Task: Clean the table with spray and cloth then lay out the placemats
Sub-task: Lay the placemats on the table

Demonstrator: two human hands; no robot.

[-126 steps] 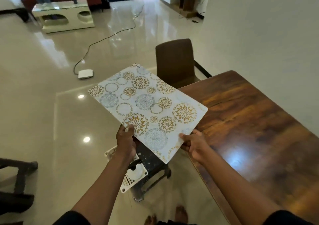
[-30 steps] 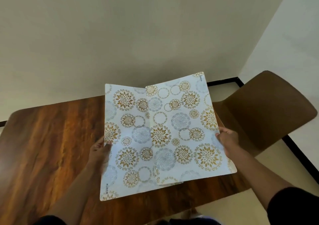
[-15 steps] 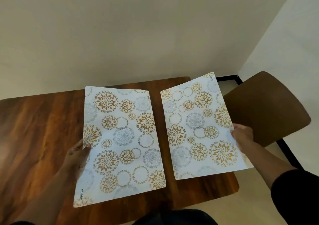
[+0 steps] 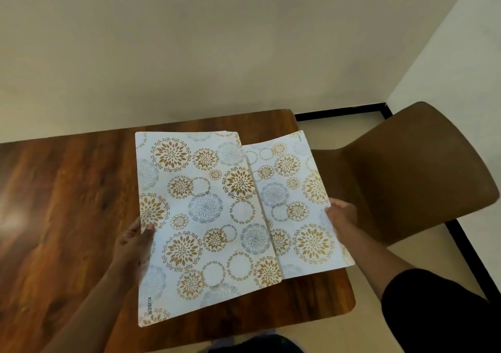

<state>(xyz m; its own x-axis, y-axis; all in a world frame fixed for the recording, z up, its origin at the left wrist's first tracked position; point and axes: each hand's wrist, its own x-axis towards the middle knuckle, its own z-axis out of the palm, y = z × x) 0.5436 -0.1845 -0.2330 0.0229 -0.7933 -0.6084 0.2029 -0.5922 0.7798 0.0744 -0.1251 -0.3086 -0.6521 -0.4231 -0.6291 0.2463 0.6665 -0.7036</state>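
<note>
I hold white placemats printed with gold and grey flower circles above the right end of the dark wooden table (image 4: 67,203). My left hand (image 4: 134,240) pinches the left edge of the larger-looking placemat stack (image 4: 200,217), thumb on top. My right hand (image 4: 340,214) grips the right edge of a second placemat (image 4: 295,209). The left mat overlaps the left side of the right one. Thin edges at the left stack's far corner suggest more than one mat there. No spray bottle or cloth is in view.
A brown chair (image 4: 412,174) stands close to the table's right end, its back toward me. A plain wall runs right behind the table. Pale floor with a black skirting line (image 4: 339,113) lies to the right.
Half a second ago the two mats were apart with a gap between them; now the left one has slid right and lies over the right one's edge. Earlier they were one stack.
</note>
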